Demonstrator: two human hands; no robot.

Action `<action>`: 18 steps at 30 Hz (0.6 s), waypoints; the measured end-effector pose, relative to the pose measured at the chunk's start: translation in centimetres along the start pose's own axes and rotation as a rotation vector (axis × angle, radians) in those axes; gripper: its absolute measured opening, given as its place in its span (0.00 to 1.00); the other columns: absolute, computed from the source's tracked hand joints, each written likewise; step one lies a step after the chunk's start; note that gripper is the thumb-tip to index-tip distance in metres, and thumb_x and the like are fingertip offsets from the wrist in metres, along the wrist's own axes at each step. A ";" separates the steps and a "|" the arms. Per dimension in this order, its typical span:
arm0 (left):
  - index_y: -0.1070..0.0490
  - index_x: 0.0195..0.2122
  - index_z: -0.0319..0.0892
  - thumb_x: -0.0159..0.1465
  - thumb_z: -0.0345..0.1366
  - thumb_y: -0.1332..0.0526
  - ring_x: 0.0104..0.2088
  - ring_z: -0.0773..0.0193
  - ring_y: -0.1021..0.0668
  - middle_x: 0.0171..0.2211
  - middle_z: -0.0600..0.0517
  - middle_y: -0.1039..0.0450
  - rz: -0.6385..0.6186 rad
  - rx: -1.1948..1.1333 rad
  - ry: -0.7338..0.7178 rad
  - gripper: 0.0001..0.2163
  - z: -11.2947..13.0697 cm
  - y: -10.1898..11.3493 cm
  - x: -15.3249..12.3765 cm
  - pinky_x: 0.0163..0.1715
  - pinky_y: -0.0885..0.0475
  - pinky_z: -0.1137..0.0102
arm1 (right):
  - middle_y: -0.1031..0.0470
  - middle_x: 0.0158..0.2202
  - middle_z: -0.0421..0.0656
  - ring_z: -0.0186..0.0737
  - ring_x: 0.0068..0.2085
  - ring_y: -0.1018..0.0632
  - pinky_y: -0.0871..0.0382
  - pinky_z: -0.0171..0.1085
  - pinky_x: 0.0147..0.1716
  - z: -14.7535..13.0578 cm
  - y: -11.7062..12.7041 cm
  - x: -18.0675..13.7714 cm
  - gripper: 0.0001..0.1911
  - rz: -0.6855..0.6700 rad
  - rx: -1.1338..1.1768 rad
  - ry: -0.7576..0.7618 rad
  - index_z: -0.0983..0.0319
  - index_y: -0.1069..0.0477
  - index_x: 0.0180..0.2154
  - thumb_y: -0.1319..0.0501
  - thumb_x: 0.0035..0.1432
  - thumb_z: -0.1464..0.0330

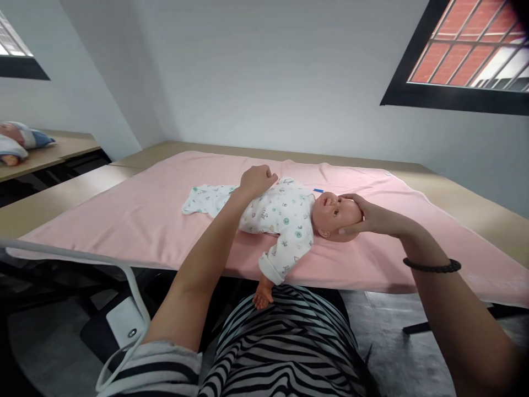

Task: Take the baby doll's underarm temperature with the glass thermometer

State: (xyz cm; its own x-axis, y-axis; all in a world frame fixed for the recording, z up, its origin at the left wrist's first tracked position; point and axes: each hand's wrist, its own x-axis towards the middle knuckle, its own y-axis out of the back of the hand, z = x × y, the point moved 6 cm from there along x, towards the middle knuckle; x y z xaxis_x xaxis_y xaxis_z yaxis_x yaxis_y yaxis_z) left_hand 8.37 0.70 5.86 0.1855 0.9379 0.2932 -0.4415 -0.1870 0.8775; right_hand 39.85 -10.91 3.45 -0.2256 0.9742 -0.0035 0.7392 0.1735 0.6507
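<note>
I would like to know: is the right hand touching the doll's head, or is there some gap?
Touching. The head camera view shows the right hand cupped around the doll's head, with the thumb lying along its side.

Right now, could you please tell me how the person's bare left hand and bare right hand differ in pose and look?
The bare left hand looks curled by the torso of the baby doll in white patterned clothes, while the bare right hand spreads around the doll's smooth, bald head.
The right hand has a dark, rope-like bracelet behind it; the left hand has none.
Both are ungloved.
</note>
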 end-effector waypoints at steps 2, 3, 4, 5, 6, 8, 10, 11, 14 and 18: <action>0.31 0.29 0.43 0.67 0.57 0.46 0.30 0.58 0.24 0.31 0.48 0.23 -0.203 0.098 -0.104 0.22 3.7 1.7 -3.8 0.29 0.35 0.64 | 0.26 0.58 0.46 0.60 0.57 0.24 0.22 0.53 0.52 -0.8 -0.4 0.2 0.46 0.004 -0.112 0.024 0.51 0.31 0.59 0.21 0.37 0.60; 0.31 0.27 0.43 0.65 0.63 0.47 0.29 0.58 0.24 0.29 0.47 0.24 -0.333 0.168 -0.155 0.26 5.5 1.9 -6.1 0.29 0.35 0.64 | 0.26 0.58 0.46 0.59 0.57 0.24 0.22 0.52 0.51 -1.1 -0.1 0.6 0.45 0.003 -0.151 0.028 0.51 0.32 0.60 0.22 0.39 0.59; 0.30 0.27 0.43 0.62 0.66 0.45 0.30 0.57 0.23 0.28 0.48 0.25 -0.442 0.251 -0.214 0.28 7.2 1.8 -8.6 0.31 0.34 0.64 | 0.27 0.59 0.46 0.58 0.56 0.24 0.21 0.51 0.51 -1.3 0.4 1.0 0.43 -0.002 -0.177 0.031 0.50 0.33 0.60 0.23 0.42 0.59; 0.28 0.27 0.43 0.58 0.68 0.41 0.31 0.55 0.23 0.27 0.48 0.25 -0.550 0.361 -0.258 0.29 8.5 1.3 -11.0 0.32 0.33 0.64 | 0.27 0.59 0.46 0.57 0.56 0.24 0.21 0.50 0.50 -1.5 1.0 1.6 0.41 -0.013 -0.188 0.035 0.50 0.33 0.60 0.24 0.44 0.58; 0.27 0.28 0.43 0.52 0.69 0.36 0.33 0.53 0.22 0.28 0.47 0.24 -0.632 0.482 -0.277 0.29 9.4 0.6 -13.1 0.33 0.32 0.64 | 0.27 0.59 0.45 0.57 0.56 0.24 0.20 0.49 0.49 -1.6 1.6 2.1 0.40 -0.032 -0.198 0.044 0.49 0.33 0.60 0.25 0.45 0.58; 0.23 0.34 0.41 0.48 0.60 0.27 0.36 0.52 0.21 0.33 0.45 0.22 -0.743 0.653 -0.296 0.26 10.3 -1.0 -16.3 0.34 0.31 0.65 | 0.27 0.59 0.45 0.58 0.56 0.24 0.20 0.49 0.48 -1.5 2.3 3.0 0.39 -0.098 -0.227 0.059 0.49 0.31 0.59 0.26 0.45 0.57; 0.22 0.40 0.40 0.55 0.45 0.26 0.39 0.52 0.20 0.40 0.41 0.21 -0.780 0.678 -0.383 0.17 10.9 -2.3 -17.9 0.34 0.31 0.66 | 0.27 0.59 0.44 0.59 0.57 0.24 0.21 0.50 0.48 -1.2 2.5 3.5 0.38 -0.160 -0.262 0.069 0.49 0.31 0.59 0.26 0.46 0.57; 0.22 0.43 0.39 0.57 0.37 0.28 0.40 0.52 0.20 0.42 0.40 0.21 -0.786 0.676 -0.410 0.14 11.0 -2.5 -18.2 0.34 0.31 0.66 | 0.28 0.60 0.44 0.58 0.58 0.25 0.21 0.51 0.50 -0.8 2.4 3.6 0.38 -0.178 -0.266 0.070 0.48 0.32 0.60 0.27 0.47 0.57; 0.26 0.53 0.38 0.59 0.26 0.34 0.42 0.51 0.20 0.44 0.39 0.22 -0.743 0.704 -0.408 0.19 10.4 -1.3 -17.2 0.34 0.31 0.65 | 0.32 0.64 0.42 0.57 0.63 0.29 0.25 0.51 0.56 0.2 2.1 3.4 0.40 -0.200 -0.208 0.068 0.46 0.36 0.64 0.28 0.51 0.56; 0.29 0.54 0.38 0.60 0.25 0.38 0.47 0.48 0.23 0.46 0.39 0.25 -0.520 0.790 -0.435 0.20 9.3 1.3 -14.1 0.39 0.31 0.61 | 0.35 0.67 0.39 0.54 0.65 0.32 0.26 0.48 0.58 1.3 2.0 3.1 0.44 -0.214 -0.130 0.053 0.44 0.40 0.66 0.27 0.51 0.56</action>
State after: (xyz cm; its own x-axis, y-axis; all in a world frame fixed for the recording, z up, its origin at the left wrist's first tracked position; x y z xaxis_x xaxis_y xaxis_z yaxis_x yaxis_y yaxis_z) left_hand 13.35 -15.48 6.38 0.5579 0.8005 -0.2188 0.4551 -0.0746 0.8873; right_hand 41.44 -7.37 3.76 -0.4033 0.9079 -0.1142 0.5843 0.3516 0.7314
